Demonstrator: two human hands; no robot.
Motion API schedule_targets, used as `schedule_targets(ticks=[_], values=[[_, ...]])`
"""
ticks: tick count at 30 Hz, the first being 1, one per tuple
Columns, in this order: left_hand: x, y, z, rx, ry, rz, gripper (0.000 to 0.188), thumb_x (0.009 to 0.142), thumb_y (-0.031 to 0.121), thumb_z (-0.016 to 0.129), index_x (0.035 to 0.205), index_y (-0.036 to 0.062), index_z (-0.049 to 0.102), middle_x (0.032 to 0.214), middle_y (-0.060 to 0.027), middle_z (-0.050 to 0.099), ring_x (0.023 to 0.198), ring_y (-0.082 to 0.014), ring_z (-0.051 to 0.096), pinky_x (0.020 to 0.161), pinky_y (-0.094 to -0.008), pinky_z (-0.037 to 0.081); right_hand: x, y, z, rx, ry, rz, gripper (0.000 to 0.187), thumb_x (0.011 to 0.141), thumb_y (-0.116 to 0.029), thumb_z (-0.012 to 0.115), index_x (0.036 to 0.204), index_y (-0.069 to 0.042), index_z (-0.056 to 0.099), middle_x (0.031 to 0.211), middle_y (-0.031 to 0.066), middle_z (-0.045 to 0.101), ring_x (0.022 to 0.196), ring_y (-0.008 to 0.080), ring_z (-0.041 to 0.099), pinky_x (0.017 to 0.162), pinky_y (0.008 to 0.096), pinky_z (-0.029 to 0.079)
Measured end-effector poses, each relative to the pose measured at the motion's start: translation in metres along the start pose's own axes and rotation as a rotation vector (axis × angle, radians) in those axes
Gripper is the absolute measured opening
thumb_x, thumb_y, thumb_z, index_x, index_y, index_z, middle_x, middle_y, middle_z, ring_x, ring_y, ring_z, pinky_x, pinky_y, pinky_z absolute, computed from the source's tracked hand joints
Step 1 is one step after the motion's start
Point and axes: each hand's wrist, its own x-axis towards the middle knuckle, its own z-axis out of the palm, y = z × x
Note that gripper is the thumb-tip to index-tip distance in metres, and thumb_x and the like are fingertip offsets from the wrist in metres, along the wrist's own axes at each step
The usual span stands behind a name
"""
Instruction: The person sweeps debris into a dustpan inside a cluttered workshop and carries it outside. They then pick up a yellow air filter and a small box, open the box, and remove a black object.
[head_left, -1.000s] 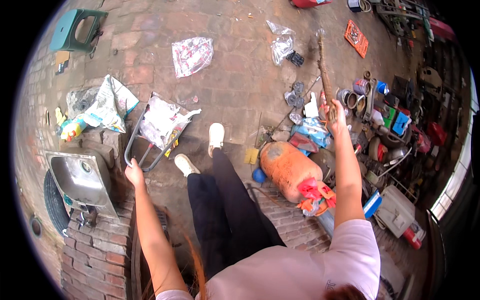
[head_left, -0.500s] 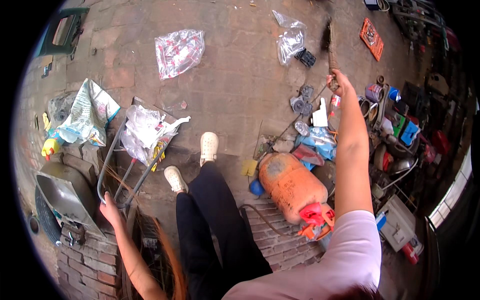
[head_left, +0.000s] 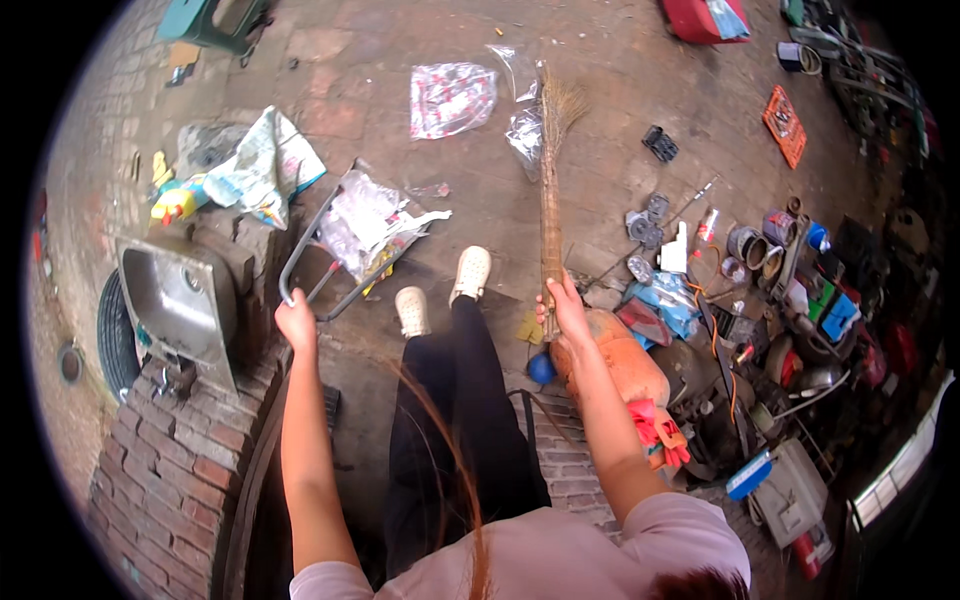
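My right hand [head_left: 567, 308] is closed round the handle of a straw broom [head_left: 550, 200]. The broom points away from me, its bristles spread at the far end beside crumpled clear plastic [head_left: 523, 138]. To the left of that lies a clear plastic bag with red marks [head_left: 452, 100]. My left hand [head_left: 296, 322] grips the bent grey tube handle of a dustpan [head_left: 364, 284]. Plastic wrapping and white scraps [head_left: 372, 212] fill the pan, hiding most of its floor.
An orange gas cylinder [head_left: 625, 365] stands below my right forearm. Cans, tools and scrap crowd the right side, with a black plastic piece [head_left: 660, 143] and orange tray [head_left: 785, 126] beyond. At left are a metal sink [head_left: 185, 285], a tire [head_left: 115, 335] and a brick wall [head_left: 165, 480].
My right hand has swung the broom leftward from the far right. The clear plastic now lies closer to the red-marked bag, away from the black piece. My view has shifted.
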Motion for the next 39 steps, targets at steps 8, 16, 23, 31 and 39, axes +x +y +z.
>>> schedule_targets(ticks=[8, 16, 23, 31, 39], values=[[0.009, 0.002, -0.003, -0.029, -0.028, 0.0, 0.041, 0.077, 0.028, 0.049, 0.064, -0.01, 0.056, 0.055, -0.0228, 0.055, 0.051, -0.0307, 0.056, 0.057, -0.0423, 0.042, -0.016, 0.05, 0.055, -0.621, 0.036, -0.204, 0.063, 0.086, -0.015, 0.053, 0.14, -0.019, 0.02, 0.072, 0.0073, 0.055, 0.05, 0.0132, 0.052, 0.042, 0.027, 0.044], [0.0, 0.009, -0.014, 0.002, -0.124, -0.03, 0.035, 0.075, 0.031, 0.052, 0.075, -0.0021, 0.065, 0.07, -0.0225, 0.061, 0.071, -0.0355, 0.062, 0.067, -0.041, 0.046, -0.104, 0.094, -0.029, -1.102, -0.044, -0.404, 0.061, 0.085, -0.015, 0.053, 0.139, -0.014, 0.024, 0.088, 0.0128, 0.058, 0.057, 0.0149, 0.056, 0.051, 0.0287, 0.047], [0.001, 0.0, -0.03, 0.038, -0.154, 0.007, 0.034, 0.075, 0.029, 0.052, 0.075, -0.0019, 0.065, 0.073, -0.0236, 0.06, 0.074, -0.0374, 0.061, 0.069, -0.0418, 0.046, -0.195, 0.081, -0.015, -0.212, 0.137, 0.058, 0.054, 0.09, -0.019, 0.047, 0.138, -0.019, 0.023, 0.073, 0.0045, 0.048, 0.049, 0.0126, 0.046, 0.04, 0.0245, 0.04], [-0.026, 0.009, -0.02, 0.092, -0.045, 0.122, 0.034, 0.075, 0.027, 0.052, 0.069, -0.0041, 0.064, 0.068, -0.0243, 0.059, 0.071, -0.0387, 0.06, 0.071, -0.0437, 0.047, -0.102, 0.194, 0.068, 0.348, -0.077, 0.459, 0.036, 0.085, -0.037, 0.056, 0.098, -0.007, 0.04, 0.073, 0.008, 0.05, 0.051, 0.0114, 0.045, 0.043, 0.0228, 0.042], [-0.036, 0.001, -0.002, 0.138, -0.019, 0.195, 0.038, 0.075, 0.027, 0.052, 0.063, -0.0071, 0.063, 0.062, -0.0245, 0.058, 0.064, -0.0387, 0.059, 0.07, -0.0436, 0.046, -0.197, 0.223, 0.1, 0.664, -0.274, 0.628, 0.031, 0.09, -0.036, 0.046, 0.101, -0.008, 0.042, 0.072, 0.0059, 0.045, 0.052, 0.0085, 0.041, 0.042, 0.0186, 0.034]])
